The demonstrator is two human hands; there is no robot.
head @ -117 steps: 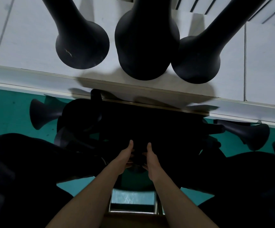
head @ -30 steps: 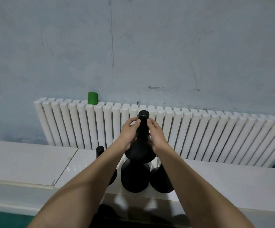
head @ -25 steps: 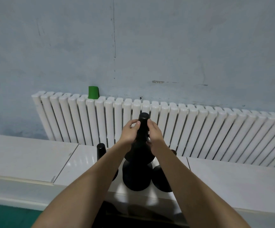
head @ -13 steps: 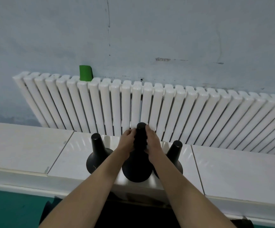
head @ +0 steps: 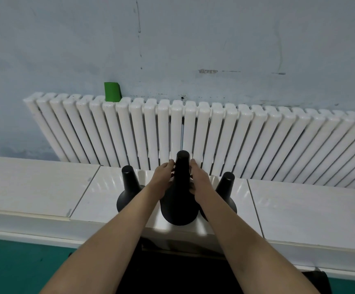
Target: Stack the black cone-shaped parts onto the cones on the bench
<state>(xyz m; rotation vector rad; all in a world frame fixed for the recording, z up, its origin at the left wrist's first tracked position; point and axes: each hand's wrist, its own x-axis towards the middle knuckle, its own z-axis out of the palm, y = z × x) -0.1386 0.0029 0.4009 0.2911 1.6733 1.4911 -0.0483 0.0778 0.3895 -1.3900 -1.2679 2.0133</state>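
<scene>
Three black cones stand upright on the white bench (head: 299,209). The middle cone (head: 180,200) is the tallest and nearest the front edge. My left hand (head: 162,176) grips its narrow neck from the left, and my right hand (head: 198,180) grips it from the right, fingers curled round the neck. A shorter left cone (head: 129,187) stands beside my left forearm, partly hidden by it. The right cone (head: 225,187) shows behind my right forearm, its flared base mostly covered.
A long white radiator (head: 257,141) runs along the blue-grey wall behind the bench, with a green block (head: 111,92) on its top left. Green floor (head: 13,262) lies below the bench edge. Dark shapes sit under the bench front between my arms.
The cone in both hands has come down over the middle cone on the bench and now sits low on it. My view has tilted downward, so the bench looks closer.
</scene>
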